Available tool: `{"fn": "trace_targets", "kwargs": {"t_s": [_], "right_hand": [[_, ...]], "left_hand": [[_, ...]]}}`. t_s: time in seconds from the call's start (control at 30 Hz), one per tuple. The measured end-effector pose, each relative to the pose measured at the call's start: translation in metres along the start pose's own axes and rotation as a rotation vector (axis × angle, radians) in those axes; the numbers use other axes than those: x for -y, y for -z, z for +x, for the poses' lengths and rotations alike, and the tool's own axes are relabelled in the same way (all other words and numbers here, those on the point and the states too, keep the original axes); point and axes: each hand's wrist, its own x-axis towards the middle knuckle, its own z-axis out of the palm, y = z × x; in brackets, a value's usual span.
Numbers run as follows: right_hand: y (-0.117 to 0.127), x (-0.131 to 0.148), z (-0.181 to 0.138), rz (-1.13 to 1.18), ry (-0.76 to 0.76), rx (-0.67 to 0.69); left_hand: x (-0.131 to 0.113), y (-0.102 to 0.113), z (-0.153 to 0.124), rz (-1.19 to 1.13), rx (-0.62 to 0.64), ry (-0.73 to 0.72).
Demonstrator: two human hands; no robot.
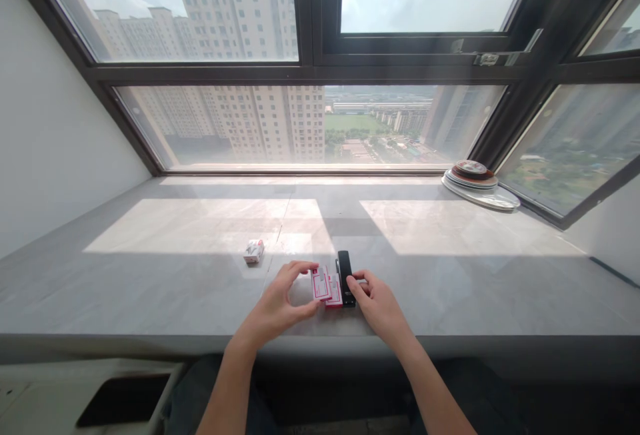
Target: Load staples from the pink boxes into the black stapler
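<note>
My left hand [280, 300] holds a small pink-and-white box [321, 284] between thumb and fingertips, at its near and far ends. Just right of it is a second pink-and-white box [335, 295], partly covered by the first. A black stapler [345, 268] stands lengthwise against the right side of the second box, pointing away from me. The fingers of my right hand [379, 303] are closed at the stapler's right side, thumb and forefinger against it. Farther left, apart from both hands, a small white box with printing [254, 251] sits on the grey sill [165, 288].
A stack of plates [473, 178] stands in the far right corner by the window frame [310, 74]. White walls close the sill at left and right. Its front edge [450, 336] runs just before me, with my forearms crossing it. Sunlit patches lie across the stone.
</note>
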Motion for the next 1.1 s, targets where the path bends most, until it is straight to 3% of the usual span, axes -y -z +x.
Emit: {"fn": "trace_targets", "kwargs": {"t_s": [0.17, 0.4, 0.47, 0.53, 0.6, 0.67, 0.77, 0.83, 0.9, 1.0, 1.1], "right_hand": [[0.0, -0.001, 0.0, -0.004, 0.037, 0.006], [0.001, -0.001, 0.0, 0.007, 0.038, 0.008], [0.002, 0.001, -0.001, 0.024, 0.019, 0.004], [0.003, 0.003, -0.003, 0.044, 0.003, -0.006], [0.004, 0.006, -0.005, 0.064, -0.006, -0.016], [0.005, 0.008, -0.007, 0.081, -0.013, -0.01], [0.008, 0.01, -0.007, 0.098, -0.034, 0.046], [0.01, 0.012, -0.006, 0.097, -0.054, 0.097], [0.013, 0.017, -0.006, 0.099, -0.052, 0.159], [0.017, 0.026, -0.006, 0.097, 0.002, 0.242], [0.016, 0.03, -0.008, 0.07, 0.046, 0.24]], "left_hand": [[0.001, -0.037, 0.015, -0.095, 0.074, 0.019], [0.004, -0.04, 0.02, -0.087, 0.104, -0.002], [0.005, -0.028, 0.024, -0.029, 0.086, -0.021], [0.017, -0.004, 0.028, 0.077, -0.047, 0.012], [0.04, 0.027, 0.03, 0.232, -0.316, 0.147], [0.069, 0.059, 0.03, 0.417, -0.571, 0.37], [0.103, 0.083, 0.029, 0.433, -0.496, 0.554], [0.108, 0.077, 0.031, 0.382, -0.401, 0.523], [0.099, 0.056, 0.036, 0.321, -0.308, 0.434], [0.069, 0.013, 0.05, 0.248, -0.179, 0.312], [0.039, -0.022, 0.06, 0.222, -0.091, 0.236]]}}
